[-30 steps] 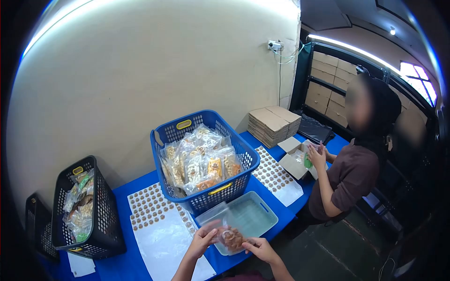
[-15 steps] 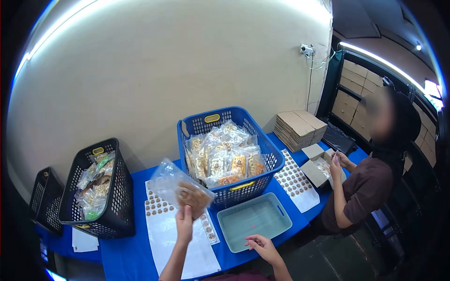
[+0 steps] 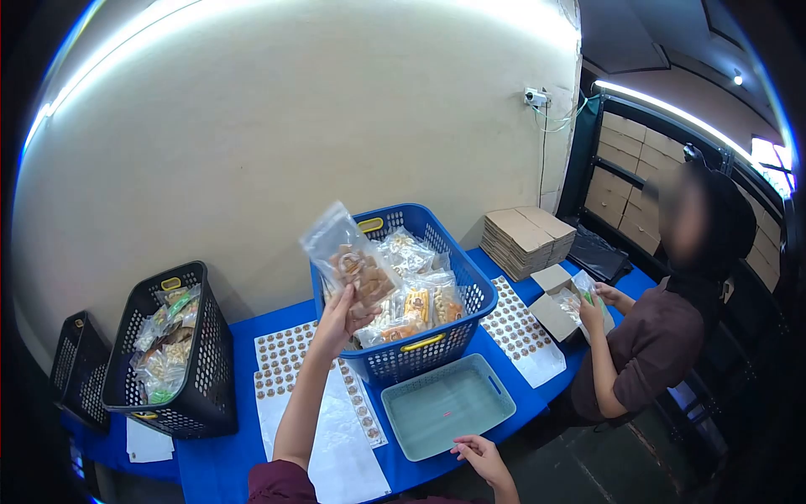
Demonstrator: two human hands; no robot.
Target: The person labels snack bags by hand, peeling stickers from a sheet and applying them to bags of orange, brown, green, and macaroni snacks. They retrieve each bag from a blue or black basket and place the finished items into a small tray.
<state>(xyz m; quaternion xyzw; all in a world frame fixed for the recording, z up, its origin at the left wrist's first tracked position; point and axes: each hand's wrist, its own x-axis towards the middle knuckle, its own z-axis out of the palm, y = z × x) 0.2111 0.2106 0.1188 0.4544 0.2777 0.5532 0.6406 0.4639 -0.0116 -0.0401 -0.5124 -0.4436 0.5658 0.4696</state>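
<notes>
My left hand grips a clear plastic pouch of brown chip-like snack pieces by its lower edge. It holds the pouch up over the near left side of a blue perforated basket, which is heaped with similar snack pouches. At the front edge of a shallow grey-green tray, my right hand hovers with its fingers loosely bent and apart; I see nothing held in it. A small pink scrap lies in the tray.
Sticker sheets and white paper lie on the blue tablecloth. A black basket of pouches stands left. At right are flattened cartons, an open box and a co-worker holding a pouch.
My left hand has lifted the pouch up and forward, from above the sticker sheets to over the blue basket. My right hand stays near the tray's front edge. The co-worker's pouch is now more visible.
</notes>
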